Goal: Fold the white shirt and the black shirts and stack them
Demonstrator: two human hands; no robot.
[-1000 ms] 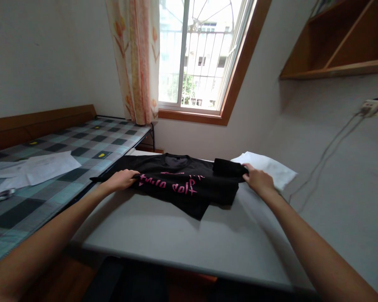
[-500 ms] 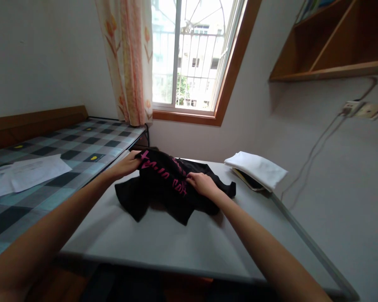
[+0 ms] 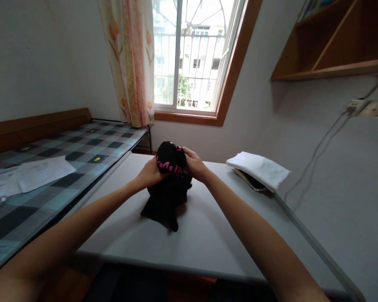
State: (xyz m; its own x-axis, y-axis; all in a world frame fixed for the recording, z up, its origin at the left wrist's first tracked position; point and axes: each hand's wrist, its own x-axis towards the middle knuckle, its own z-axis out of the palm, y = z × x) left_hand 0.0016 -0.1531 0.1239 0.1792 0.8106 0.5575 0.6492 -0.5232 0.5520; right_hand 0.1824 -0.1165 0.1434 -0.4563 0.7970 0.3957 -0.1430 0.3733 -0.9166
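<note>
A black garment with pink lettering is bunched up over the middle of the white table. My left hand grips its bundled upper part from the left, with the fingers partly hidden by the cloth. From the right, my right hand is closed on the same bundle, close to my left hand. The lettering shows on the rounded top between the two hands. Loose black folds hang below and rest on the tabletop.
A folded white cloth lies on a dark item at the table's right edge. To the left is a bed with a checked cover, papers on it. A wooden shelf juts from the right wall.
My hands have come together, the left moving right and the right moving slightly up. The garment, spread wider before, is now gathered into a narrow bundle.
</note>
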